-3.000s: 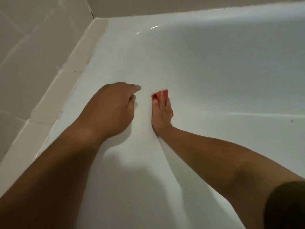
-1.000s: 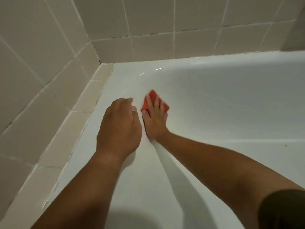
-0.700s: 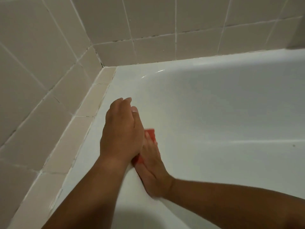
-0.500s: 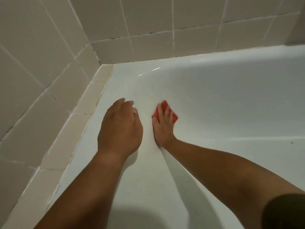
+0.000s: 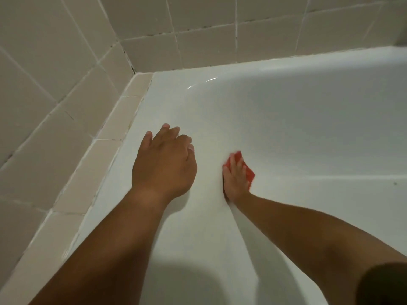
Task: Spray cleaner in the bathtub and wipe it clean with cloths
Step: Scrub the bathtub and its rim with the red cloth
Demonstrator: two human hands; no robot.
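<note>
The white bathtub (image 5: 297, 119) fills most of the view, seen from above its left rim. My right hand (image 5: 236, 180) reaches down inside the tub and presses a small red cloth (image 5: 250, 172) flat against the inner wall, fingers straight over it; most of the cloth is hidden under the hand. My left hand (image 5: 164, 164) rests palm down on the tub's broad left rim, fingers loosely bent, holding nothing. No spray bottle is in view.
Beige tiled walls (image 5: 55, 73) meet in a corner at the upper left, with a narrow tiled ledge (image 5: 92, 164) along the tub's left edge. A small dark speck (image 5: 395, 183) sits on the tub's floor at the right.
My right hand slid the red cloth back and forth along the inner wall, nearer me, then away again. My left hand stayed on the rim, shifting little.
</note>
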